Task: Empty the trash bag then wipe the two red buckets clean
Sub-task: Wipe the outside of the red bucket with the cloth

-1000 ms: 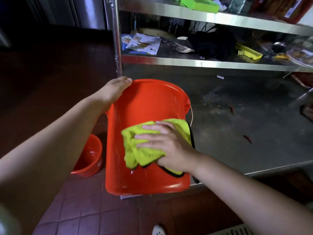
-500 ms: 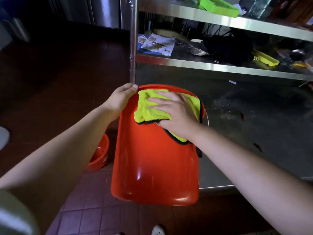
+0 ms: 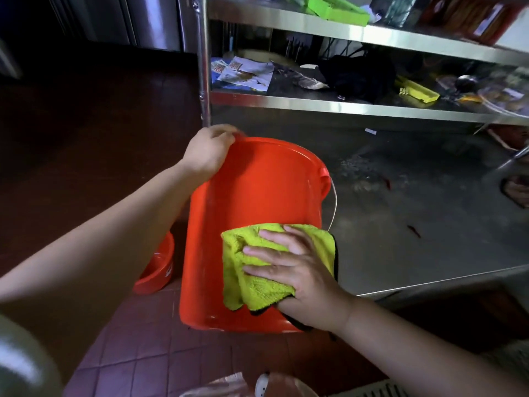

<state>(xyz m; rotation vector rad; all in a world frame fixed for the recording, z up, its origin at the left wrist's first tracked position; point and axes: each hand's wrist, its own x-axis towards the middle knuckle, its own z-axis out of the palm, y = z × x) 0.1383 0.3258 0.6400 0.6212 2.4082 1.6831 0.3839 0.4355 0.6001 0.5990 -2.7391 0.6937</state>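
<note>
Sliding down the outside wall of the red bucket (image 3: 252, 224), the right hand (image 3: 297, 270) is now pressing the yellow-green cloth (image 3: 252, 285) near the base, in the lower centre of the frame, while half a second ago it was up near the rim; this is looking like one more pass of a back-and-forth wipe, so I am judging that the first bucket is still being cleaned and not finished. Starting at the left of the frame, the second red bucket (image 3: 156, 270) is sitting on the tiled floor (image 3: 137, 353), half hidden behind the left forearm and the first bucket, so I cannot tell if it is clean or dirty. The left hand (image 3: 209, 151) is closed around the rim at the upper left of the tilted bucket, with the fingertips curling over the edge and going out of sight. In the centre, the bucket is leaning on the edge of the steel shelf (image 3: 400, 224), its open mouth turned away, so the inside is not showing at all. The right hand is lying flat with fingers spread wide on the cloth, not gripping it. At the bottom edge, something like thin plastic (image 3: 217, 386) is cut off; it may be the trash bag, but I cannot say. On the right, the objects on the upper shelves are too blurred to name.
</note>
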